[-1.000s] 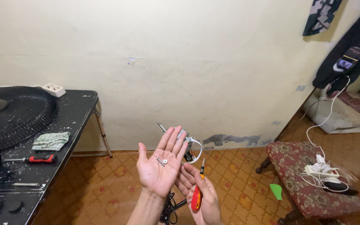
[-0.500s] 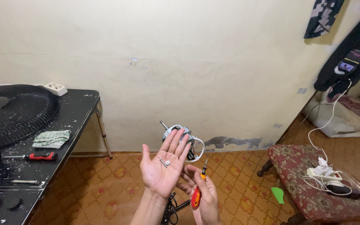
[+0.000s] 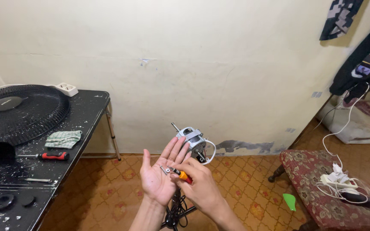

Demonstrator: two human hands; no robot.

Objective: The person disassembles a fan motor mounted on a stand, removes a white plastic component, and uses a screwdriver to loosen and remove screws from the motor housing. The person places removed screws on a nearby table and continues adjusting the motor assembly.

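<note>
looks like mid screw-pickup: left hand (image 3: pixel 159 179) spread flat, small screw (image 3: pixel 163 170) near its fingers, right hand (image 3: pixel 198 184) pinching orange screwdriver (image 3: pixel 180 174), needs careful fingertip grab next

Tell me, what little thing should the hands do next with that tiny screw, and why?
Probably pinch the small screw up with the right hand. It lies loose on the open left hand, and the right hand's fingertips, holding an orange-handled screwdriver, are right beside it. The bare fan motor on its stand waits just behind the hands.
</note>
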